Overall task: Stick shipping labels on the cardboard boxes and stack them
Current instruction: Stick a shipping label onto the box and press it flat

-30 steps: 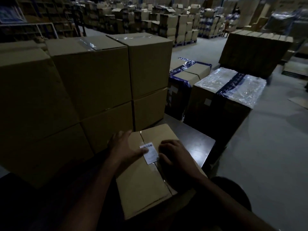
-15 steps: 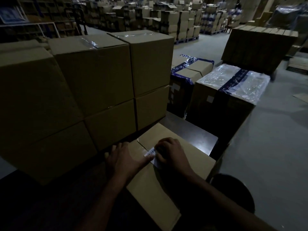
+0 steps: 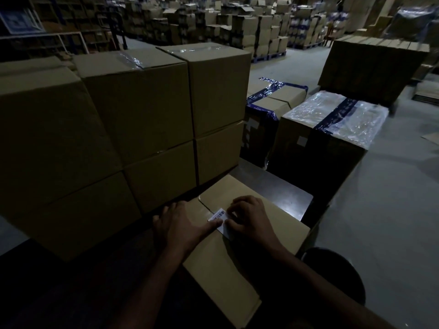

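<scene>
Dim warehouse, grey concrete floor [image 3: 392, 210] open to the right of the hands and running back between distant pallet stacks.

Stacked boxes [image 3: 142, 110] directly ahead and left of the hands: plain matte cardboard, square-edged, two tiers, three columns visible, clear tape glinting on two tops. Their lower fronts stand just beyond the left fingertips; little room that way.

Ahead right: two floor cartons, one with dark blue tape [image 3: 275, 100], one plastic-wrapped [image 3: 337, 115] and glossy.

Dark table [image 3: 285, 198], smooth, faint sheen; bare corner just past the right hand.

Cardboard box [image 3: 213, 264] under both hands, flat top, centre seam, lying askew.

Left hand [image 3: 180, 224]: fingers spread flat on the box, thumb touching the label's edge. Right hand [image 3: 249, 219]: fingers curled, tips pressing the label down.

Shipping label [image 3: 219, 216]: one, small, white, barcode printed, on the seam between the hands.
</scene>
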A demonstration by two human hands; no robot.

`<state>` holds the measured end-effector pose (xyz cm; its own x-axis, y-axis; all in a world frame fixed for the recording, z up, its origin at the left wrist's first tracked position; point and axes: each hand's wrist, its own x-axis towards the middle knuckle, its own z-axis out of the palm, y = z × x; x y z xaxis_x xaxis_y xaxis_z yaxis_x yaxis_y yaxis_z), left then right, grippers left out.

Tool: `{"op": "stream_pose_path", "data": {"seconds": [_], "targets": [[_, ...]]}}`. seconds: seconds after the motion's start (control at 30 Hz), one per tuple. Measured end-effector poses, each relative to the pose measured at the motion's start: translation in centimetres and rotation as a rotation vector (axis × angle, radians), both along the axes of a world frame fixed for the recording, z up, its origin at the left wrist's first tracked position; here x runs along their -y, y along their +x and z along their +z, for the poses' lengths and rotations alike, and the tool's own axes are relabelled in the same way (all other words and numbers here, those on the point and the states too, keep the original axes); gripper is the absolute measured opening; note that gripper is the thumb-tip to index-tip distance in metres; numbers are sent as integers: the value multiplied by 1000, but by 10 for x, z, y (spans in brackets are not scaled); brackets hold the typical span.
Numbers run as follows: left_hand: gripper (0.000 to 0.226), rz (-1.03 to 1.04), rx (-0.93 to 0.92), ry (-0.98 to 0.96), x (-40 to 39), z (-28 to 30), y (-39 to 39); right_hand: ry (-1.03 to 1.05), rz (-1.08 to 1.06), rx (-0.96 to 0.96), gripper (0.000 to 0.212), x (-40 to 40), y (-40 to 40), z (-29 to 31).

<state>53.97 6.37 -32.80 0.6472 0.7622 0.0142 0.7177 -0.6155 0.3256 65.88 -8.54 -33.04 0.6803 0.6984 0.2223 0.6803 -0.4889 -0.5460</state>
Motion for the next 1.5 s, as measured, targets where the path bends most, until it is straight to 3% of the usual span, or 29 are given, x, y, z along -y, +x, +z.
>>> {"op": "stream_pose_path", "data": {"seconds": [0.2,0.37,0.53,0.67,0.77,1.1,1.5], "targets": [[127,31,83,-109,2,0,0,10,-44,-65,15,9,-6,0],[124,97,125,-96,2,4,6,-30,-169,69,30,31,-37,-12],[119,104,60,-89,4,6,9,14,-113,109,32,29,-31,-7],[134,112,25,-281,-14,8,-2,-49,36,69,36,28,-4,0],[131,68,24,-289,-16,10,0,-120,71,46,48,19,11,7],[127,58,199,-265,-6,-5,3,-117,-95,58,22,-12,-1,9],[124,50,223,-237,-3,-3,2,-109,-91,28,27,-9,1,8]]}}
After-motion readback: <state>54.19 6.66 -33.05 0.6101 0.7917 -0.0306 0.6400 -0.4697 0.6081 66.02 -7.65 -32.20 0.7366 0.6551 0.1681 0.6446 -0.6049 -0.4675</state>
